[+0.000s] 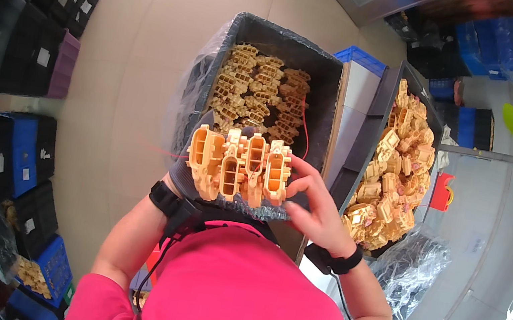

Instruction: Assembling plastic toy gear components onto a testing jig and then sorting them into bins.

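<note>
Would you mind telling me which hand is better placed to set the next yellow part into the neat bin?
Probably the right hand: bare, fingers only lightly on the end of the row of yellow parts. The gloved left hand supports that row from underneath, so it seems occupied. The dark bin lies just beyond both.

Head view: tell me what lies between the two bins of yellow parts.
In the head view, only a pale board edge separates the dark bin from the heaped bin.
</note>
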`<action>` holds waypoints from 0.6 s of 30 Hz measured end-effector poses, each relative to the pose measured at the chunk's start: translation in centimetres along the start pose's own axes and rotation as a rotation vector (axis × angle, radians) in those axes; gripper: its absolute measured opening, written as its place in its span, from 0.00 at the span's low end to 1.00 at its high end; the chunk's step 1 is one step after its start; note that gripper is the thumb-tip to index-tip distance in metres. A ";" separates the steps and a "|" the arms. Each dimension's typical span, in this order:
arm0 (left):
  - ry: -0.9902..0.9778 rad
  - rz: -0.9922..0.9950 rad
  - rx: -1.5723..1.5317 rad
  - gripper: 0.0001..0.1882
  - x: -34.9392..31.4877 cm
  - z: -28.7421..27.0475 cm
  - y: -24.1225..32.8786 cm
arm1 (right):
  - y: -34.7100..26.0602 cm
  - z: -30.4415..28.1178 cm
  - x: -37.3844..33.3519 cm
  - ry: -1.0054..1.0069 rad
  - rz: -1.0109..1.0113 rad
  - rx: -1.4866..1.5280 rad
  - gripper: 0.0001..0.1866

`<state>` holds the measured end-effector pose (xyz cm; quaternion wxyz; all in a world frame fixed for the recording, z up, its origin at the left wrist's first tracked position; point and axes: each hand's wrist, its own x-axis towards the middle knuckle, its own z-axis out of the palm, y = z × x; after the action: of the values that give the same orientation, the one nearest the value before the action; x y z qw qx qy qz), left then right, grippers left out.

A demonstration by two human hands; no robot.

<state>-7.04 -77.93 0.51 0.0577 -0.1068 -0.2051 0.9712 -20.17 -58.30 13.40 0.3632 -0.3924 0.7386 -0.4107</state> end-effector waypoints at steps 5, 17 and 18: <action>0.106 -0.073 0.056 0.37 0.1 1.9 -0.5 | 0.1 1.1 1.4 0.296 0.547 0.550 0.19; 0.545 -0.025 0.208 0.31 -1.3 -3.1 -1.6 | 6.8 3.4 1.7 -0.131 0.962 0.866 0.35; 0.566 -0.003 0.201 0.31 -1.2 -3.2 -1.7 | 8.0 4.1 1.5 -0.074 0.849 0.894 0.37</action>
<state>-5.00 -75.36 -1.44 0.1244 -0.3665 -0.0840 0.9182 -19.54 -58.05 4.33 0.6496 0.1121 0.5736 -0.4862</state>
